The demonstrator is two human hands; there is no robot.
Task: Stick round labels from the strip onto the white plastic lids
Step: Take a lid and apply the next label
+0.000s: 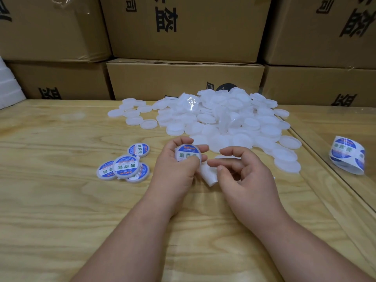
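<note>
My left hand (179,171) grips a white lid (188,156) that bears a blue and white round label, with the thumb lying across the label's lower edge. My right hand (242,176) hovers just to the right of it, fingers loosely curled and holding nothing that I can see. A white piece of backing strip (208,176) shows between and below the two hands; what holds it is hidden. A large heap of bare white lids (223,119) lies behind the hands. Several labelled lids (122,167) lie to the left.
A curled strip of round labels (348,154) lies at the right, beyond a seam in the wooden table (61,200). Stacked cardboard boxes (183,78) wall off the back edge. A white foam piece (8,86) stands at the far left.
</note>
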